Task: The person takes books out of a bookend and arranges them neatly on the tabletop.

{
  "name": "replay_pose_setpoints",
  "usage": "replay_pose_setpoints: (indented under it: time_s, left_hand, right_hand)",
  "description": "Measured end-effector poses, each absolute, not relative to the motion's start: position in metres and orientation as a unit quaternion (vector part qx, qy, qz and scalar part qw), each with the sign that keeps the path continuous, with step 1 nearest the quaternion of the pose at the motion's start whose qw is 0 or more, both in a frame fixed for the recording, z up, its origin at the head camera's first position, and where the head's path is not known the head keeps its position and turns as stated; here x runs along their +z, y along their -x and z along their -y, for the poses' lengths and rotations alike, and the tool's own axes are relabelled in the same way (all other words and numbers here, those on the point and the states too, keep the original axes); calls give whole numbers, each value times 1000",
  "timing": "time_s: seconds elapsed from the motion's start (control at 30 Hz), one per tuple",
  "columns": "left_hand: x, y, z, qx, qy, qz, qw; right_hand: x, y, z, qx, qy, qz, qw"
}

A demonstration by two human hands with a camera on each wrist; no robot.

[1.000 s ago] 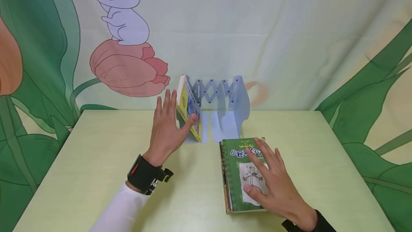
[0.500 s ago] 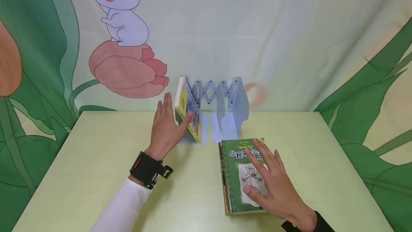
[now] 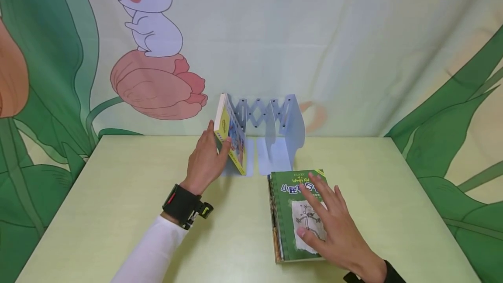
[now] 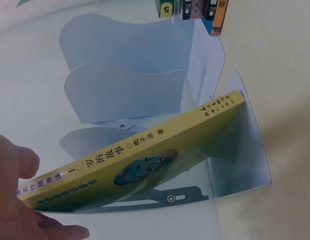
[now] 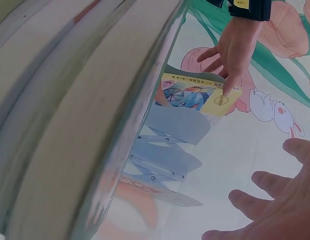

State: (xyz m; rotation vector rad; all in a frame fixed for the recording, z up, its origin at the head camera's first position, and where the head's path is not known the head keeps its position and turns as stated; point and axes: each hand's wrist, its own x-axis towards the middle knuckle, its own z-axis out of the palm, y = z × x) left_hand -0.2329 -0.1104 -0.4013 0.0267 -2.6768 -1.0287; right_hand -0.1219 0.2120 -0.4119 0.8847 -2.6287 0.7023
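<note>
A thin yellow book [image 3: 232, 136] stands tilted in a light blue expandable book rack [image 3: 294, 130], against its left end plate. My left hand [image 3: 206, 158] holds the book's upper near edge, thumb on the cover and bent fingers on the far side, partly hidden by book and plate. In the left wrist view the book's yellow spine [image 4: 110, 150] faces up. My right hand [image 3: 335, 226] is spread above a stack of books with a green comic-style cover [image 3: 288, 226] on top. The right wrist view shows its fingers apart from that cover.
A pale green-yellow table [image 3: 129, 187] carries everything. Behind it hangs a cloth backdrop [image 3: 353, 56] with a rabbit, flowers and leaves. The rack's several upright plates are joined by crossed bars [image 3: 257, 112]; the book stack lies in front of it, to the right.
My left hand has closed in on the yellow book, its straight fingers bending beside it. My right hand stays spread over the stack. Book and rack look unmoved.
</note>
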Motion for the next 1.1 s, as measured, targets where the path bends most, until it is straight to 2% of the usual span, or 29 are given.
replay_pose_setpoints:
  time_s: [0.87, 1.1]
  left_hand:
    - [-398, 239, 105, -358, -23, 921, 154]
    - [-395, 236, 107, -350, -21, 918, 183]
  right_hand:
    - [-417, 123, -213, 259, -300, 909, 130]
    - [-415, 124, -211, 261, -295, 910, 129]
